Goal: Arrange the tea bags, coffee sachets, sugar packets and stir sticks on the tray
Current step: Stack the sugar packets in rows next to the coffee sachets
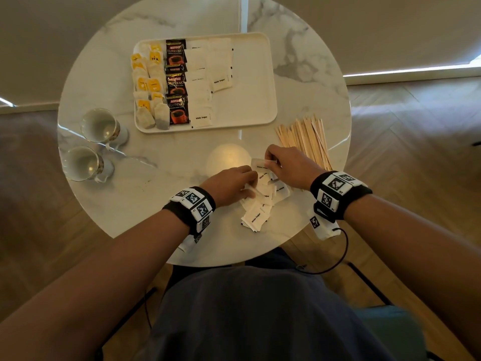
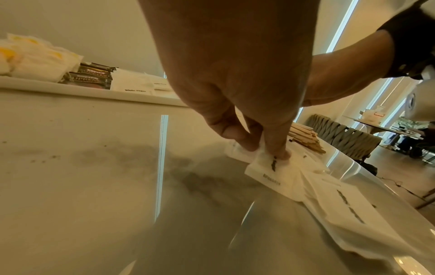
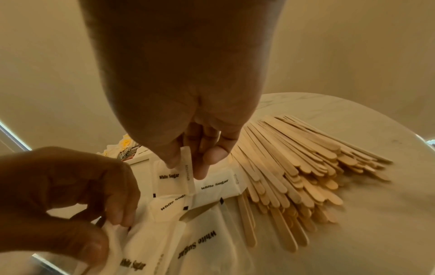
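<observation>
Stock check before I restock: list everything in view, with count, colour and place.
Rectangular cream tray: one, far centre of the table.
Paper tea bags with yellow tags: count unclear, tray's left columns.
Black coffee sachets: about four, column beside the tea.
White sugar packets on the tray: count unclear, right of the coffee.
Loose white sugar packets: a pile, near table edge.
Wooden stir sticks: many, tan, right of the tray.
Glass cups: two, clear, left.
Round marble table: one, white.
Left hand: pinches a loose packet.
Right hand: pinches another.
</observation>
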### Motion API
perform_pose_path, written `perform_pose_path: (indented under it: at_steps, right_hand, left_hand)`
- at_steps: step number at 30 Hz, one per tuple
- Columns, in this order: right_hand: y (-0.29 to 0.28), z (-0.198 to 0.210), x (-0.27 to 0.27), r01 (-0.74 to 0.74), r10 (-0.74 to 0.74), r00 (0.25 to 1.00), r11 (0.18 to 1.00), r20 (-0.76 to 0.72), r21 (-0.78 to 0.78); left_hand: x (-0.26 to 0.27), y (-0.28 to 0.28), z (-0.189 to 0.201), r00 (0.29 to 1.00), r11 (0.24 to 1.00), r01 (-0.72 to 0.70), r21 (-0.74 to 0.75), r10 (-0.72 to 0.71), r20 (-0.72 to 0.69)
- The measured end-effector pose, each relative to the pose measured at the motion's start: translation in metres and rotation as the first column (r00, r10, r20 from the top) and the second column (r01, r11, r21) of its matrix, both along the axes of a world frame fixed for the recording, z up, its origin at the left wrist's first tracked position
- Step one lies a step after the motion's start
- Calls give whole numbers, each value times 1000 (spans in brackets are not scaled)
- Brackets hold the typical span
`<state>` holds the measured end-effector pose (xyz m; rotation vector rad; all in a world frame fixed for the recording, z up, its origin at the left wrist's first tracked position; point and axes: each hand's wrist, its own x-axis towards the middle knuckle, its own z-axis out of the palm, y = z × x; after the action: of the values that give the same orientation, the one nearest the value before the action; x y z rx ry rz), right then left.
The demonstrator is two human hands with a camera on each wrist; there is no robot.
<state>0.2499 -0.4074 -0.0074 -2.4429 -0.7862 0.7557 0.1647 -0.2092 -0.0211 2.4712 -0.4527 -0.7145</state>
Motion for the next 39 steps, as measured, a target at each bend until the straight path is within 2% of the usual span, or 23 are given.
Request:
perform_pose_path:
  at_steps: [4, 9, 15, 17, 21, 23, 28, 31, 34, 39]
  right_hand:
    - [1, 2, 3, 9, -9, 1000, 1000, -8, 12]
    - [9, 8, 3, -1, 2, 1000, 997, -20, 78]
    - [24, 18, 3, -8, 15, 999, 986, -43, 166]
    - [28, 21, 4, -20, 31, 998, 984, -57, 177]
    - [34, 24, 9, -51, 66, 994, 985, -82, 167]
    - [38, 24, 11, -53, 67, 994, 986, -90, 157]
    - [51, 27, 17, -52, 69, 994, 981, -86, 187]
    - [61, 26, 24, -64, 70, 997, 983, -28, 174]
    - [70, 25, 34, -51, 46, 999, 977, 27, 205]
    - [85, 30, 57, -19, 12, 999, 971, 31, 239]
  left_hand:
    - [7, 6, 10, 1000, 999, -27, -45, 27, -12]
    - [13, 23, 18, 975, 967, -220, -131, 214, -64]
    - [14, 42, 21, 912, 875, -409, -258, 400, -90]
    - [15, 47, 19, 906, 872, -419, -254, 418, -59]
    - [17, 54, 17, 906, 905, -368, -215, 401, 136]
    - [17, 57, 15, 888, 895, -378, -238, 423, 181]
    - [21, 63, 11, 848, 844, -447, -297, 506, 160]
    - [24, 65, 13, 818, 798, -503, -333, 563, 114]
    - [30, 68, 14, 795, 789, -539, -293, 592, 132]
    - [49, 79, 14, 814, 823, -546, -156, 565, 136]
